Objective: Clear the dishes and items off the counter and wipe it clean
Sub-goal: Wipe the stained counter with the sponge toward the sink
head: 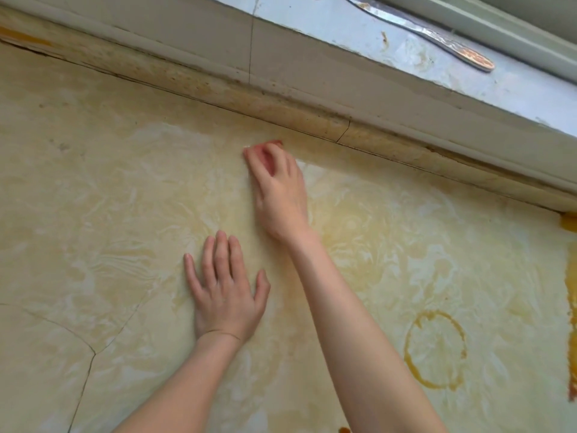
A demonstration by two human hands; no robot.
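A: What's the bench (93,198) like?
B: Pale, marbled, stained yellow, with a sill (359,29) behind it.
A: And the hands?
B: Left hand (224,295) lies flat, fingers spread. Right hand (278,189) curls round a pink cloth (268,155), down on the bench near the back edge.

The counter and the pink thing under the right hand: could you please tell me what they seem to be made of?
The counter looks like marble or marble-patterned stone with a dull sheen: swirled veins, and branching cracks at lower left. The pink thing, which the right hand grips, seems soft, perhaps cloth or sponge; it is blurred and mostly hidden.
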